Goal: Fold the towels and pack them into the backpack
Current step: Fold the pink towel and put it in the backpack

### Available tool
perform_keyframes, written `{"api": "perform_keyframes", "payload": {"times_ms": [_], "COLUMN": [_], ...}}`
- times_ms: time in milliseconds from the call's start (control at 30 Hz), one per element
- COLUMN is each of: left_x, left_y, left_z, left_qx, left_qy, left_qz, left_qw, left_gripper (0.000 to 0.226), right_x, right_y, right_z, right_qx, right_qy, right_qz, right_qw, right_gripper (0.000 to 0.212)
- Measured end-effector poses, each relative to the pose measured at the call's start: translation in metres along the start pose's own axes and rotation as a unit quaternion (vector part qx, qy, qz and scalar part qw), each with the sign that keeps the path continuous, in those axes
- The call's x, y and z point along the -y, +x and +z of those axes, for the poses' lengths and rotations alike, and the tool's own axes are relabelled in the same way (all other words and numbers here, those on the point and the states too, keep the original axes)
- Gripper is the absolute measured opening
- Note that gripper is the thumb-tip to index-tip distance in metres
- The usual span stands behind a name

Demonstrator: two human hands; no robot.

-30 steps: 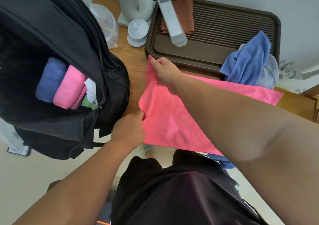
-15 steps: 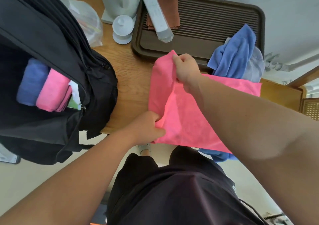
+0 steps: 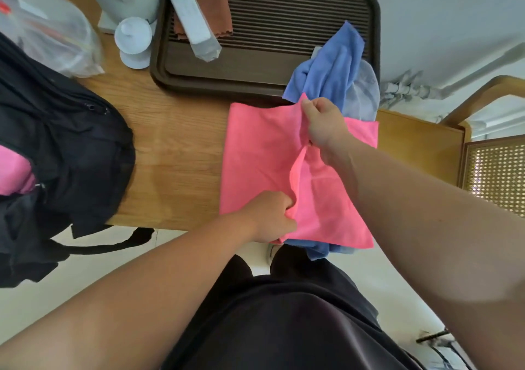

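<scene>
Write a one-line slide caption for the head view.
Left hand and right hand pinch a pink towel mid-fold on the wooden table, black backpack beside it.

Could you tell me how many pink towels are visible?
2: half-folded pink towel on the table, gripped by left hand and right hand; packed pink towel in the backpack. More may be hidden.

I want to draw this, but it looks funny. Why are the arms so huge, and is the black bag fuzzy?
Head view: the wide lens stretches things near the edges, so the forearms swell and the tray bows; yes, the backpack at the left is smeared with blur, while the pink towel looks sharp; the light is soft, shadows faint.
</scene>
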State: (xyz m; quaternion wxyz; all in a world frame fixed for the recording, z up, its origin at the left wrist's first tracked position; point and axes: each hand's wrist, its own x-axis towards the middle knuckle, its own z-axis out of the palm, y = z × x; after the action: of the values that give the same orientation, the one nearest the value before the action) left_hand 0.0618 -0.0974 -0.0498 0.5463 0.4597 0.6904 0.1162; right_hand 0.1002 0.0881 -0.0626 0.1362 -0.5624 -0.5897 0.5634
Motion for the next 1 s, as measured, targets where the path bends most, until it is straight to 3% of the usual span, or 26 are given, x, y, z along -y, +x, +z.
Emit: {"api": "perform_keyframes", "payload": {"times_ms": [333, 400, 467, 567, 633, 700, 800, 867, 1000], "left_x": [0.008, 0.017, 0.029, 0.051, 0.067, 0.08, 0.091, 0.093, 0.096], "left_y": [0.024, 0.021, 0.016, 0.006, 0.0, -0.005, -0.007, -0.005, -0.001], "left_z": [0.037, 0.033, 0.021, 0.0, -0.01, -0.016, -0.02, -0.021, -0.022], "left_qx": [0.009, -0.047, -0.155, -0.295, -0.324, -0.309, -0.269, -0.239, -0.183], "left_qy": [-0.016, -0.031, -0.002, 0.02, 0.007, 0.004, 0.035, 0.055, 0.056], "left_qz": [-0.053, -0.077, -0.093, -0.158, -0.211, -0.246, -0.26, -0.249, -0.231], "left_qw": [0.998, 0.995, 0.984, 0.942, 0.922, 0.919, 0.927, 0.937, 0.954], "left_gripper": [0.051, 0.055, 0.054, 0.041, 0.032, 0.029, 0.036, 0.035, 0.032], "right_x": [-0.028, -0.028, -0.025, -0.021, -0.019, -0.014, -0.005, -0.002, -0.003], "right_y": [0.0, -0.007, -0.019, -0.033, -0.037, -0.038, -0.037, -0.033, -0.03], "right_z": [-0.036, -0.039, -0.038, -0.026, -0.008, 0.014, 0.048, 0.068, 0.096], "right_qx": [-0.039, -0.038, -0.05, -0.095, -0.088, -0.032, 0.131, 0.194, 0.203], "right_qy": [-0.106, -0.136, -0.16, -0.283, -0.365, -0.414, -0.483, -0.523, -0.611], "right_qz": [-0.02, -0.032, -0.076, -0.248, -0.354, -0.396, -0.29, -0.211, -0.166], "right_qw": [0.993, 0.989, 0.983, 0.922, 0.857, 0.819, 0.816, 0.803, 0.747], "right_gripper": [0.007, 0.013, 0.023, 0.039, 0.04, 0.038, 0.046, 0.053, 0.056]}}
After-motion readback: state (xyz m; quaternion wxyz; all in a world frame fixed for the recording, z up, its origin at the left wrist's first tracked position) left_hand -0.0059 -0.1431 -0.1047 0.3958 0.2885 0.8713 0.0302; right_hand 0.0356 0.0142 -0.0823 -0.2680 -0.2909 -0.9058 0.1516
